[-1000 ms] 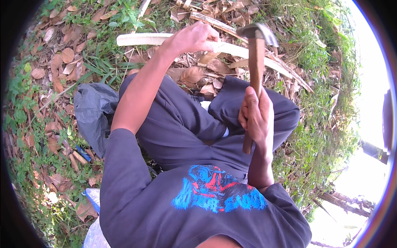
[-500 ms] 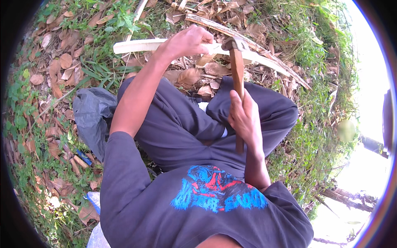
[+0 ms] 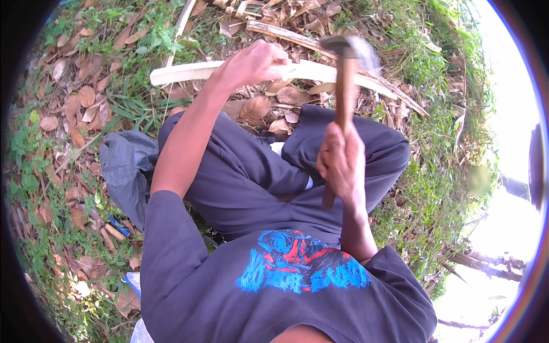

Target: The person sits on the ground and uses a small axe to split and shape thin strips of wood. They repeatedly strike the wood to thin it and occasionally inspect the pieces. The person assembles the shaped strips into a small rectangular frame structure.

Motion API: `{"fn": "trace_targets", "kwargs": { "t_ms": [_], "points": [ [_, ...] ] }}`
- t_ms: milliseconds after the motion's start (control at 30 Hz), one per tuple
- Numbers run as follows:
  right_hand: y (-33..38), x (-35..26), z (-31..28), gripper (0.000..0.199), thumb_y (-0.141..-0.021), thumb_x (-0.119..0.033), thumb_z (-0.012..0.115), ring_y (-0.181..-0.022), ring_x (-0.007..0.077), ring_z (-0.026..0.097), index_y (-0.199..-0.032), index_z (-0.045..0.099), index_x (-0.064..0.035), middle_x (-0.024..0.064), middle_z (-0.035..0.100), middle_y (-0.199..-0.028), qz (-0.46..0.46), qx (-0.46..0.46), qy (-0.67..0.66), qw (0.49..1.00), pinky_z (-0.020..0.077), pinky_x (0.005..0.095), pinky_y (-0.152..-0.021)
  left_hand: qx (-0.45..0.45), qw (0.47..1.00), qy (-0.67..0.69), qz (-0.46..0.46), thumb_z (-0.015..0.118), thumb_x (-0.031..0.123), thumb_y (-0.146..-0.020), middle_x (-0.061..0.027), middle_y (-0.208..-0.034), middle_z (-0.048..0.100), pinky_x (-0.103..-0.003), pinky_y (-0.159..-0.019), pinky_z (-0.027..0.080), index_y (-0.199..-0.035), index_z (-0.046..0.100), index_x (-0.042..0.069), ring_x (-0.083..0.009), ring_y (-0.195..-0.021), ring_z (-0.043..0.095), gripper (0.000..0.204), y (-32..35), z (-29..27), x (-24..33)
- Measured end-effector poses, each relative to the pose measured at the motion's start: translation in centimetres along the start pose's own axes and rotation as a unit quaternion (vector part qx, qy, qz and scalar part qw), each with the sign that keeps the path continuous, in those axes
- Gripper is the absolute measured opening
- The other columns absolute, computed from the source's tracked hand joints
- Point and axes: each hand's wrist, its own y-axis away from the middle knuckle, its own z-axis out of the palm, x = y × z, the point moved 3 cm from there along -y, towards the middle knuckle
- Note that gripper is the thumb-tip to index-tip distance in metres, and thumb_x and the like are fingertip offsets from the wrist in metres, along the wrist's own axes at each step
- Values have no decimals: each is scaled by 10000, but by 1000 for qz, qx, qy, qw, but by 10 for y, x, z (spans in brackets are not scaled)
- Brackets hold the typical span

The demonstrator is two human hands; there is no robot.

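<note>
Two hands: left (image 3: 251, 62) grips pale stick (image 3: 189, 72), right (image 3: 341, 163) holds hammer (image 3: 345, 74).

- Outdoor spot, not a room: bare ground under open daylight, very bright and washed out at the right edge.
- Ground cover is dry brown leaves (image 3: 86, 97) mixed with patches of green grass (image 3: 434, 188) and small weeds.
- Loose dead sticks and split wood (image 3: 286, 34) lie scattered at the top; fallen branches (image 3: 480, 266) show lower right.
- A person sits directly on the ground with legs folded; no bench, floor or table under them.
- A grey cloth or bag (image 3: 126, 171) lies on the leaves beside the person.
- Reads as a yard, garden edge or woodland clearing used as a rough open-air work spot.
</note>
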Motion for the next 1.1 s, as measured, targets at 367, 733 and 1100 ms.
{"fn": "trace_targets", "kwargs": {
  "t_ms": [367,733,1100],
  "points": [
    [42,-11,-121,295,-1045,-335,498,-486,49,443,-938,466,-61,-54,435,-624,-49,88,-19,995,375,249,-436,-50,998,36,-31,641,110,-766,-153,-896,692,-364,-814,502,-1014,662,-44,-236,-877,661,292,-14,13,17],
    [194,87,-244,264,-1046,-321,468,-439,40,491,-1043,464,-58,-46,454,-630,9,433,-241,868,405,203,-373,-99,993,49,-43,707,124,-856,-102,-917,658,-359,-777,506,-1069,623,-41,-198,-841,615,282,-29,17,-20],
    [198,114,-259,282,-1029,-316,502,-453,64,496,-961,452,-47,-23,463,-647,-6,455,-285,844,424,242,-392,-117,986,-101,-71,811,314,-795,-160,-922,665,-412,-766,493,-1097,650,-24,-274,-833,602,481,-34,8,36]
  ]
}}
